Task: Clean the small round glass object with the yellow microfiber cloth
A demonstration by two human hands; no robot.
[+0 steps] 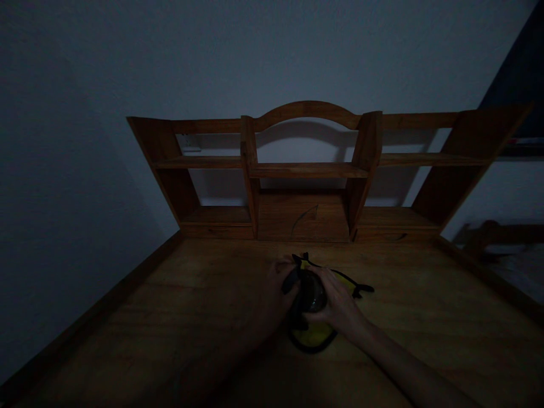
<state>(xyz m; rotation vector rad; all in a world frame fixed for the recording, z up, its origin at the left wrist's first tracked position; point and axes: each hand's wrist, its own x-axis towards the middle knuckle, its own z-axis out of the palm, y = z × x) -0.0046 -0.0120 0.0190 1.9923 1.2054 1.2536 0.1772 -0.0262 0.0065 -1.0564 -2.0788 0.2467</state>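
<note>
Pouch (314,335), yellow, gripped by left hand (276,290); right hand (340,303) clamped on dark round object (312,293) against it.

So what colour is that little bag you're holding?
The pouch is yellow with black trim and black cords; the head view shows it, dimly.

We saw two hands and two forearms, and all of them were bare. The right hand (338,300) showed slim fingers and clear knuckles. The right forearm (399,357) was thin and uncovered down to the lower edge of the picture. The left hand (276,289) and the left forearm (221,357) were in deep shadow, so we could make out only their outline. The light was too weak for small details.
</note>
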